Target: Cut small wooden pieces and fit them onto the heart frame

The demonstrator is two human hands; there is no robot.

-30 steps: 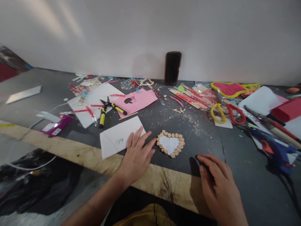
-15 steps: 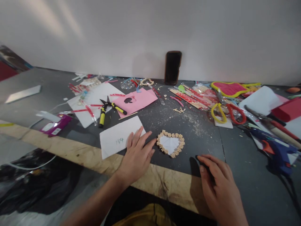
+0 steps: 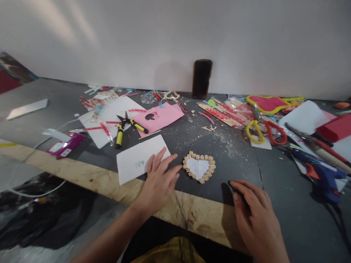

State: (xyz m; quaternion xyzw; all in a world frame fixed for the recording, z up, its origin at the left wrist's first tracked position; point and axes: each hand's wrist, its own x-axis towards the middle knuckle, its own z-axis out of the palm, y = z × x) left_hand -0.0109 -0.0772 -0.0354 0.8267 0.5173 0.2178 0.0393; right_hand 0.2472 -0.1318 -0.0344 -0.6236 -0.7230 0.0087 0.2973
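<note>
A small heart-shaped piece [image 3: 199,168] lies flat on the dark tabletop, white paper in its middle and a border of pale wooden bits around it. My left hand [image 3: 159,179] is spread just left of it, index fingertip close to its edge; I cannot tell if they touch. Under or beside the other left fingers lies a white card [image 3: 137,159] marked "154" in green. To the right of the heart, my right hand [image 3: 253,212] rests near the table's front edge, fingers loosely bent, thumb and index apart. Nothing shows in its grasp, though the palm side is shadowed.
Yellow-black pliers [image 3: 120,131] and pink paper [image 3: 161,117] lie behind the card. A phone [image 3: 202,78] leans against the wall. Chopsticks [image 3: 222,113], scissors [image 3: 264,131] and a blue glue gun [image 3: 325,175] lie to the right. A purple device [image 3: 64,146] sits at left.
My left fingers have shifted slightly and look a little more raised beside the heart. My right hand and the heart have stayed put.
</note>
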